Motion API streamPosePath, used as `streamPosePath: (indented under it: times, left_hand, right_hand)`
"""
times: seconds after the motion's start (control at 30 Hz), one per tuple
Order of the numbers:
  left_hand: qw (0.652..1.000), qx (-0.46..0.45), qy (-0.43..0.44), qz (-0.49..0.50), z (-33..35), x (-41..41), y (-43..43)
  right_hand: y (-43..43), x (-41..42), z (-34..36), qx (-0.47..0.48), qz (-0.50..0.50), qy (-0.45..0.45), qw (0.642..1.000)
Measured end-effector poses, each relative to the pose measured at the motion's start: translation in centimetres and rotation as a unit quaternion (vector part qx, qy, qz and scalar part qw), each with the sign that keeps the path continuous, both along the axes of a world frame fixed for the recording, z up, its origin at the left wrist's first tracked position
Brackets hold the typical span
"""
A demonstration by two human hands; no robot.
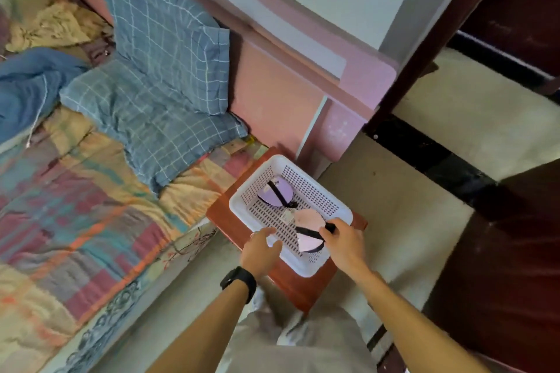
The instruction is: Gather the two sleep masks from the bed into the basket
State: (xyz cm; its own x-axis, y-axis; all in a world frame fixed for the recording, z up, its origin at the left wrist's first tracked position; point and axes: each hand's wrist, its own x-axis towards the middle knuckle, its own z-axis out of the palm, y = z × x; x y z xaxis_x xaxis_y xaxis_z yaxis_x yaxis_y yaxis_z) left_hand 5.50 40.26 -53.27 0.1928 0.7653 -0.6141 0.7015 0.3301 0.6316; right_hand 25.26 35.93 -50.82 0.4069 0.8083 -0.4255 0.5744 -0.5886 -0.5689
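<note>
A white perforated basket (pixel 306 180) sits on a reddish-brown stool beside the bed. A purple sleep mask (pixel 280 194) with a black strap lies in the basket's far half. A pink sleep mask (pixel 309 228) with a black strap is over the near half, folded. My right hand (pixel 344 241) pinches its black strap at the basket's right rim. My left hand (pixel 260 251), fingers apart, rests on the basket's near-left rim and holds nothing. A black watch is on my left wrist.
The reddish-brown stool (pixel 225 221) stands against the bed's corner. The bed (pixel 75 221) has a patchwork quilt and two blue checked pillows (pixel 160 76). A pink headboard (pixel 272 85) rises behind. Dark wooden furniture (pixel 500 266) stands to the right.
</note>
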Motion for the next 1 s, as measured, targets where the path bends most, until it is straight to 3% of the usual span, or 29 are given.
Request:
streamPosePath:
  times: [0.1, 0.3, 0.47, 0.6, 0.87, 0.93, 1.0]
  left_hand:
    - [0.996, 0.026, 0.088, 0.005, -2.6, 0.9, -0.2]
    - [0.984, 0.039, 0.157, 0.077, -5.4, 4.0, -3.6]
    - [0.974, 0.01, 0.205, 0.095, -7.8, 7.5, -6.5]
    - [0.962, -0.003, 0.25, 0.11, -8.8, 9.9, -7.1]
    - [0.944, -0.015, 0.312, 0.11, -8.4, 11.1, -6.3]
    - [0.943, -0.021, 0.312, 0.116, -8.3, 11.1, -6.2]
    - [0.945, -0.018, 0.309, 0.107, -8.0, 11.5, -6.1]
  right_hand:
    - [3.9, 2.5, -2.3, -0.037, 0.079, -0.05, 0.995]
    - [9.7, 5.8, -6.9, -0.103, 0.258, -0.094, 0.956]
    - [11.6, 6.4, -9.9, -0.078, 0.436, -0.195, 0.875]
    - [11.7, 6.8, -10.6, -0.081, 0.517, -0.26, 0.811]
    - [11.5, 7.0, -12.1, -0.073, 0.653, -0.294, 0.694]
    - [11.6, 6.7, -11.6, -0.116, 0.636, -0.269, 0.713]
    - [11.9, 6.6, -11.1, -0.164, 0.581, -0.202, 0.771]
